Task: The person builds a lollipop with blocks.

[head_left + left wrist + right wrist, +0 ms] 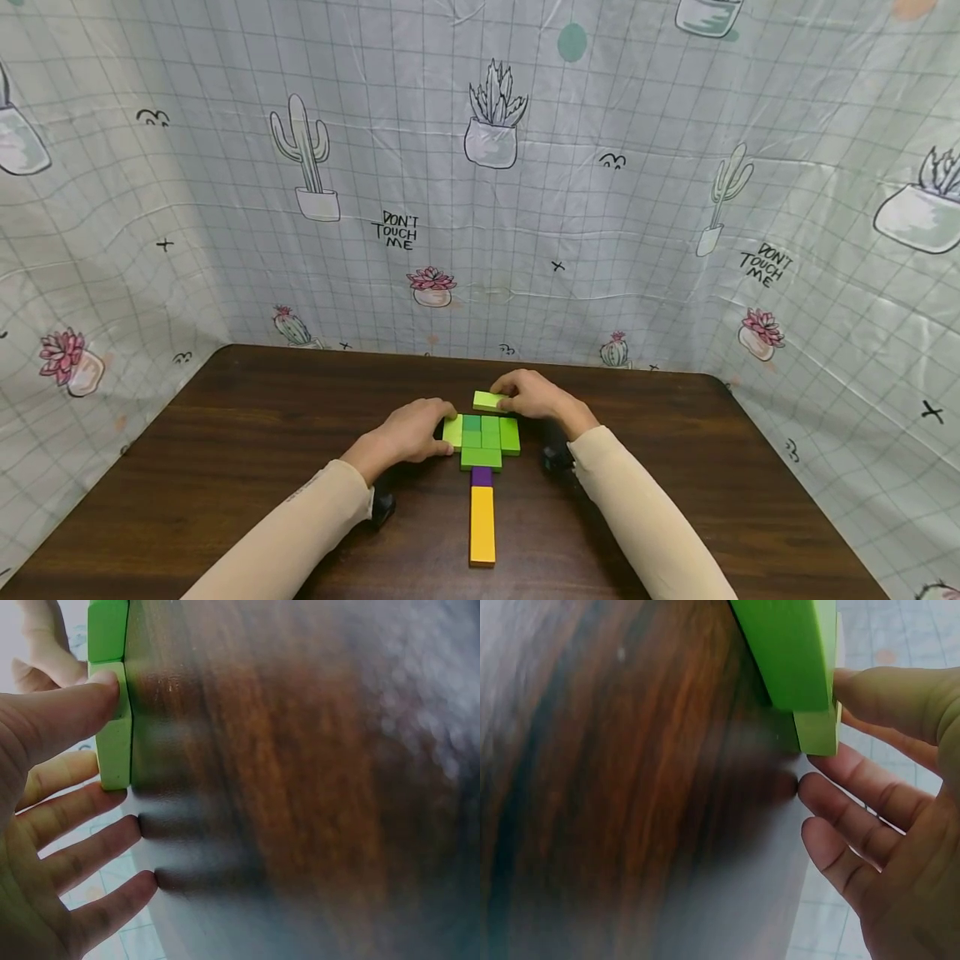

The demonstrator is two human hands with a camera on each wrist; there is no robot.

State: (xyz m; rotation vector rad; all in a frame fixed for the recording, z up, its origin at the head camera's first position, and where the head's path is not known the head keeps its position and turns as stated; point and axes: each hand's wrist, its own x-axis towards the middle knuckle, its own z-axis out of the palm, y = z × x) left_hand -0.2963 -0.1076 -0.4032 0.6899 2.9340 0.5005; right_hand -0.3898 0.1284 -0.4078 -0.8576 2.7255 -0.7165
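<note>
Several flat green blocks (pixel 491 433) lie side by side on a dark wooden table, with one crosswise green block (pixel 481 457) below them. A purple block (pixel 482 477) and a long yellow-orange block (pixel 482 525) continue in a line toward the person. My left hand (pixel 411 429) pinches the leftmost light green block (pixel 115 761) between thumb and fingers, at its near and far ends. Beyond the group, my right hand (pixel 534 394) pinches another light green block (pixel 487 401) by its right end; a narrow gap separates it from the others. Its other fingertips (pixel 819 787) reach down beside the block.
The dark wooden table (pixel 262 433) extends around the blocks. A pale grid-patterned curtain (pixel 390 167) with plant drawings hangs behind it and along both sides. Dark wrist devices (pixel 556 454) sit under both forearms.
</note>
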